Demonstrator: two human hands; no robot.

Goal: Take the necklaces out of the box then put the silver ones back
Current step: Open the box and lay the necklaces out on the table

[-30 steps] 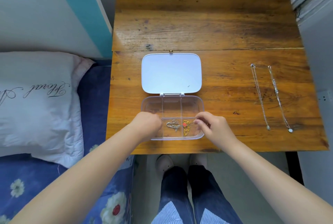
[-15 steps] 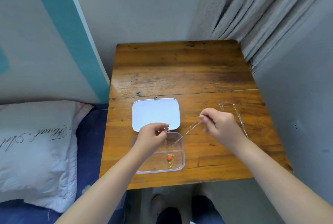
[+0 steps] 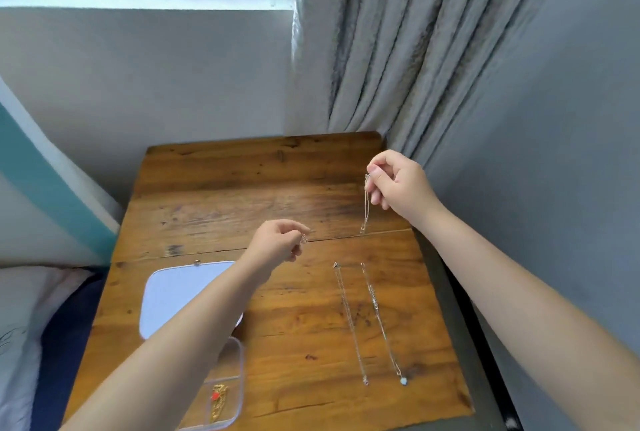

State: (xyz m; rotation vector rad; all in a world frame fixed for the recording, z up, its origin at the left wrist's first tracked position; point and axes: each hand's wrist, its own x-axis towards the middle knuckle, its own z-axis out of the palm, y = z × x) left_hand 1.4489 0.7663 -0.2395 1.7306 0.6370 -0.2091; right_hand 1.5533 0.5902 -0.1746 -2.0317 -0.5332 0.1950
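My right hand (image 3: 398,184) is raised above the far right of the wooden table (image 3: 221,209) and pinches a thin silver necklace (image 3: 365,209) that hangs down from its fingers. My left hand (image 3: 277,243) pinches a small silver piece, apparently the chain's other end; the link between is too fine to see. The clear plastic box (image 3: 235,396) lies open at the near left, partly under my left forearm, with a gold necklace (image 3: 218,403) with a red tag in it. Two silver necklaces lie straight side by side on the table (image 3: 349,323), (image 3: 381,323).
The box's white lid (image 3: 180,295) lies flat behind the box. A grey curtain (image 3: 398,49) hangs behind the table's far right corner, close to my right hand. A bed with a white pillow (image 3: 20,319) borders the table's left edge.
Both hands lifted the silver necklace out of the box and carried it up and to the right. The view tilted upward, so the box now sits at the bottom.
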